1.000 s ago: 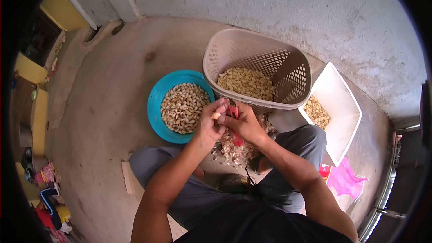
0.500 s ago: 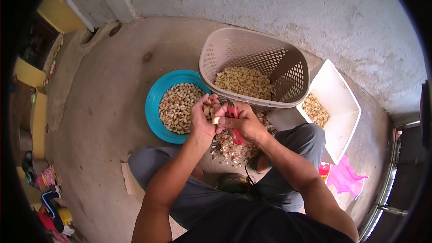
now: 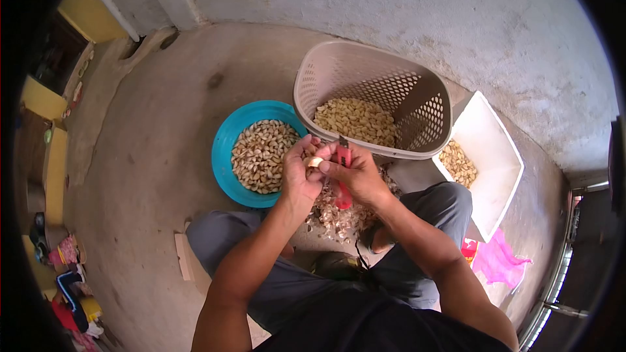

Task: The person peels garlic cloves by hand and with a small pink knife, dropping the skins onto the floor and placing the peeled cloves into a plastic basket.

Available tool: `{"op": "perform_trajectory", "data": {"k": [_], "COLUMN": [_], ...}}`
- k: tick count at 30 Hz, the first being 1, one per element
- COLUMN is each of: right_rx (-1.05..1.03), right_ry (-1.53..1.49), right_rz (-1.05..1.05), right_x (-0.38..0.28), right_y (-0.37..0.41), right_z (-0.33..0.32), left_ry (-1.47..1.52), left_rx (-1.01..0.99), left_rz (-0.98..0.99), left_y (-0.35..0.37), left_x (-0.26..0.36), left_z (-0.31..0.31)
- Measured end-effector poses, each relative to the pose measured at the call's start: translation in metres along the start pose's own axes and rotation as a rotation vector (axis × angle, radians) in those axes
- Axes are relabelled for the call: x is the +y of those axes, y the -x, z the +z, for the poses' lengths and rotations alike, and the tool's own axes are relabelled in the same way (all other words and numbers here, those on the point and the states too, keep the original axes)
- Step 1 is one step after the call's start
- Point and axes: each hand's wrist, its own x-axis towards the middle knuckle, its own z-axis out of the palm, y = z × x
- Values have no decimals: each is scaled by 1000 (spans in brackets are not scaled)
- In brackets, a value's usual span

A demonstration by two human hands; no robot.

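Observation:
Between the fingertips of both hands is a pale garlic clove (image 3: 315, 161), partly covered by them. My left hand (image 3: 300, 176) is closed around it, palm up. In my right hand (image 3: 364, 181) is a red utility knife (image 3: 343, 156), gripped upright with its tip pointing away from me; the right thumb presses against the clove. Just left of my hands stands a turquoise basin (image 3: 223, 179) of unpeeled garlic cloves (image 3: 261, 156). Below the hands, papery garlic skins (image 3: 336, 218) lie heaped on the floor between my legs.
Beyond my hands, a beige perforated basket (image 3: 368, 58) contains peeled cloves (image 3: 355, 120). A white tub (image 3: 499, 156) at the right has more cloves (image 3: 458, 164) inside. Pink plastic (image 3: 499, 261) lies near my right knee. A grey wall (image 3: 391, 0) closes off the far side.
The clove has turned and sits deeper between the fingers. The right hand has shifted slightly, bringing the knife more upright. The whole view has moved a little.

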Motion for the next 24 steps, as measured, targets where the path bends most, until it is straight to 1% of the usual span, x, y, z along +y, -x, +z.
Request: {"op": "perform_trajectory", "data": {"k": [1, 2, 3, 4, 5, 6, 7, 9, 10, 13, 16, 19, 22, 24], "right_rx": [5, 66, 129, 81, 104, 134, 165, 59, 2, 15, 146, 154, 110, 33], "right_ry": [63, 35, 8, 93, 222, 349, 475, 529, 554, 685, 622, 753, 959, 1028], "right_rz": [12, -29, -70, -57, 21, -17, -54, -91, -109, -30, -53, -194, -465, -451], "right_x": [-8, -13, -20, -32, -39, -40, -40, -39, -38, -43, -40, -37, -33, -35], "right_y": [3, 4, 6, 6, 7, 4, 1, -2, -2, 3, 3, 1, -6, -4], "right_z": [-5, -4, -3, -13, -28, -35, -42, -53, -55, -52, -46, -58, -66, -64], "left_ry": [7, -74, -169, -265, -364, -505, -566, -691, -731, -772, -767, -619, -606, -604], "left_rx": [-4, 36, 7, -23, -54, -94, -121, -170, -201, -214, -226, -175, -149, -134], "left_rz": [-24, -75, -79, -86, -94, -33, -18, 12, -4, -27, -13, -55, -59, -44], "left_y": [-1, -8, -8, -7, -7, 3, 9, 16, 14, 12, 14, 10, 6, 7], "left_x": [1, 4, 7, 8, 6, 4, 2, -3, -7, -8, -6, -3, 3, 6], "left_z": [1, -9, -10, -8, -5, 6, 16, 27, 23, 20, 22, 14, 9, 9]}}
